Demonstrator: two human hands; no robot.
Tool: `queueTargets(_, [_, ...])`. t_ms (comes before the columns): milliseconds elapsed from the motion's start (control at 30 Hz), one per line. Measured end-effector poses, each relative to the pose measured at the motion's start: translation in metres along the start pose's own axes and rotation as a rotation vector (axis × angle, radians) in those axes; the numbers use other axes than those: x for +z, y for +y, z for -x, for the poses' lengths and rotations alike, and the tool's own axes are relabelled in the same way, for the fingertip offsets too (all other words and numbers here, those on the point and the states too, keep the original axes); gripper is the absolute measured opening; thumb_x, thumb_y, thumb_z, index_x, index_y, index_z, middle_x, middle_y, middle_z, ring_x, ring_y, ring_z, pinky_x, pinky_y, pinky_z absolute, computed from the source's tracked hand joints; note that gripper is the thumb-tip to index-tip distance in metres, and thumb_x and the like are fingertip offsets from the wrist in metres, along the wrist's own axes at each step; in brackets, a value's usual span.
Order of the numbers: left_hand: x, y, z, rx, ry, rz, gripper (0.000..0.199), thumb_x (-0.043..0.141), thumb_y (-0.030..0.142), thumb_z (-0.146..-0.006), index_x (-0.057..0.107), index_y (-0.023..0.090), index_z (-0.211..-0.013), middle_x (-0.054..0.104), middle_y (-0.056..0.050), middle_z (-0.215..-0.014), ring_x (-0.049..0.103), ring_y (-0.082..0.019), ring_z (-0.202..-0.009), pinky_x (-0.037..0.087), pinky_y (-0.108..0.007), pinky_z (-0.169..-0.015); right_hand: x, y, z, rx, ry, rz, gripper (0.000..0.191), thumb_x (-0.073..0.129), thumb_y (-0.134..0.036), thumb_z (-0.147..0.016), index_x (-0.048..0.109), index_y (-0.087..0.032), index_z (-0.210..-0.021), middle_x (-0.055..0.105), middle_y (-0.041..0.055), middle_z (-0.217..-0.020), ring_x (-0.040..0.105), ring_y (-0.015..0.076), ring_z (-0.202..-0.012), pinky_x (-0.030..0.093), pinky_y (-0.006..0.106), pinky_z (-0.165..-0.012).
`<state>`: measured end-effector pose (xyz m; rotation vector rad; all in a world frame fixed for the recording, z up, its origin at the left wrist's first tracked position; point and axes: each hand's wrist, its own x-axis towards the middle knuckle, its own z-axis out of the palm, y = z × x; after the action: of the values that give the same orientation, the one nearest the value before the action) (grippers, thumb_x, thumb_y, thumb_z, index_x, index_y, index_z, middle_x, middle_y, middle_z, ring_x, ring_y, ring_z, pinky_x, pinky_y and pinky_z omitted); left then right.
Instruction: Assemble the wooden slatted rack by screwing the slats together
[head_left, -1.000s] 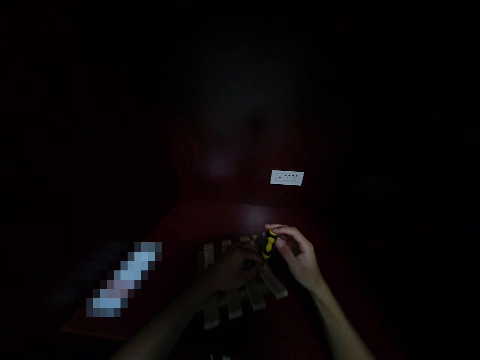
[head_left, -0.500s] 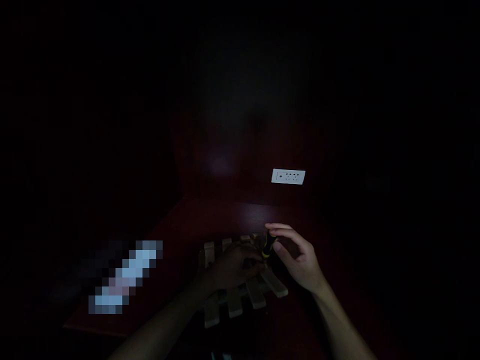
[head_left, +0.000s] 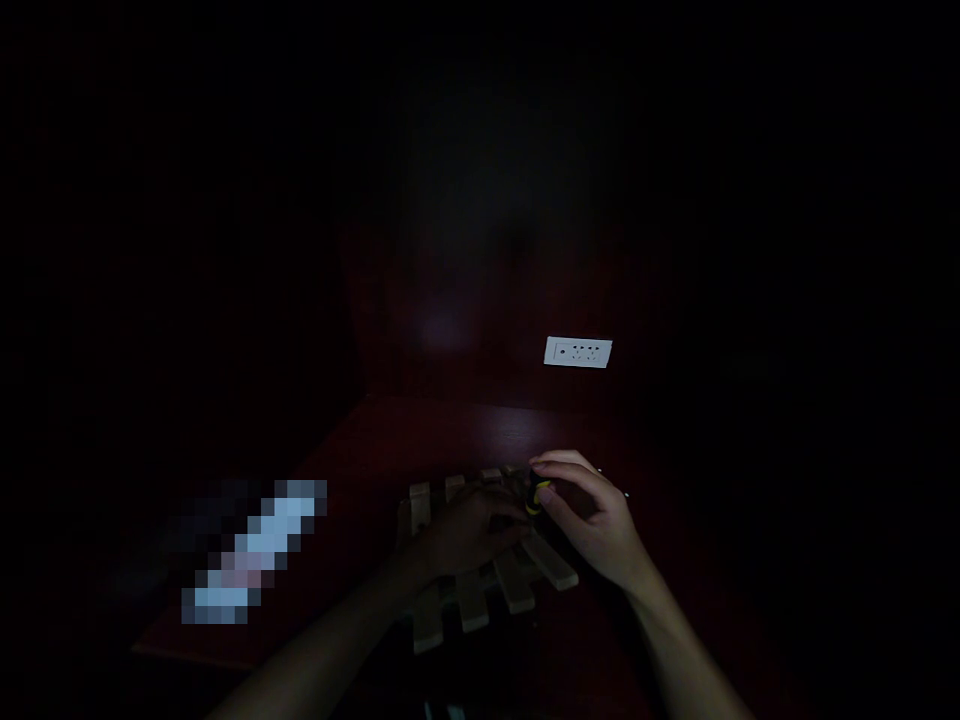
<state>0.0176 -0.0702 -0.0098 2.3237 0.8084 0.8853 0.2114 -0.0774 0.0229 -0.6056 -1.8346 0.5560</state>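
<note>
In the dim head view, a slatted wooden piece (head_left: 472,602) with several pale slats lies on the dark red table. My left hand (head_left: 469,530) rests over its middle, fingers curled onto the wood and reaching toward the tool's lower end. A small screwdriver (head_left: 537,492) with a black and yellow handle stands nearly upright above the right-hand slats. Around its handle, the thumb and fingers of my right hand (head_left: 596,515) are closed. The screwdriver's tip and whatever it meets are hidden by shadow and my left fingers.
A white wall socket plate (head_left: 578,352) is set in the dark red panel behind the table. To the left lies a bright pixelated oblong (head_left: 259,550). The table's left front edge (head_left: 195,658) shows faintly. Tiny bright specks sit beyond my right hand.
The fingers of my right hand have curled further round the screwdriver handle, covering more of it. Small bright specks now show beyond that hand. My left hand stays in place.
</note>
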Motion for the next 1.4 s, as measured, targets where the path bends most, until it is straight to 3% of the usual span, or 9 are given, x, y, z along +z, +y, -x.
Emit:
queueTargets(200, [0.001, -0.001, 0.001, -0.014, 0.017, -0.006, 0.015, 0.062, 0.017, -0.089, 0.073, 0.024, -0.097, 0.072, 0.0, -0.1, 0.064, -0.016, -0.095, 0.047, -0.029, -0.089, 0.001, 0.001, 0.002, 0.028, -0.009, -0.054, 0.026, 0.055, -0.018, -0.092, 0.066, -0.027, -0.114, 0.065, 0.0078, -0.121, 0.061, 0.0222, -0.111, 0.051, 0.04, -0.092])
queueTargets(467, [0.002, -0.002, 0.002, 0.007, 0.018, 0.056, 0.017, 0.059, 0.018, -0.092, 0.073, 0.025, -0.1, 0.072, -0.001, -0.104, 0.065, -0.015, -0.095, 0.047, -0.029, -0.088, 0.006, 0.0, 0.001, 0.049, 0.068, -0.072, 0.021, 0.063, -0.017, -0.086, 0.069, -0.027, -0.104, 0.072, 0.0032, -0.109, 0.067, 0.0194, -0.1, 0.054, 0.036, -0.089])
queueTargets(900, [0.002, -0.008, 0.001, 0.015, -0.011, -0.034, 0.016, 0.057, 0.019, -0.092, 0.073, 0.022, -0.097, 0.071, -0.003, -0.106, 0.064, -0.016, -0.098, 0.046, -0.03, -0.092, 0.009, 0.008, 0.004, 0.126, 0.082, -0.147, 0.017, 0.064, -0.024, -0.086, 0.069, -0.026, -0.102, 0.073, 0.0055, -0.104, 0.069, 0.0206, -0.095, 0.059, 0.037, -0.083])
queueTargets(1167, [0.0, -0.006, 0.0, 0.03, -0.015, -0.063, 0.016, 0.061, 0.017, -0.09, 0.072, 0.024, -0.099, 0.071, -0.002, -0.104, 0.063, -0.016, -0.099, 0.046, -0.03, -0.092, 0.004, 0.009, 0.006, 0.068, 0.081, 0.021, 0.026, 0.068, -0.02, -0.083, 0.066, -0.027, -0.108, 0.072, 0.0044, -0.105, 0.069, 0.0183, -0.09, 0.058, 0.032, -0.078])
queueTargets(1400, [0.003, -0.009, 0.001, 0.019, -0.015, -0.112, 0.02, 0.061, 0.018, -0.09, 0.071, 0.026, -0.105, 0.067, -0.002, -0.117, 0.06, -0.019, -0.109, 0.042, -0.035, -0.1, 0.004, 0.006, 0.007, 0.073, 0.035, 0.101, 0.028, 0.066, -0.024, -0.084, 0.065, -0.028, -0.112, 0.072, 0.0044, -0.107, 0.069, 0.02, -0.093, 0.058, 0.034, -0.081])
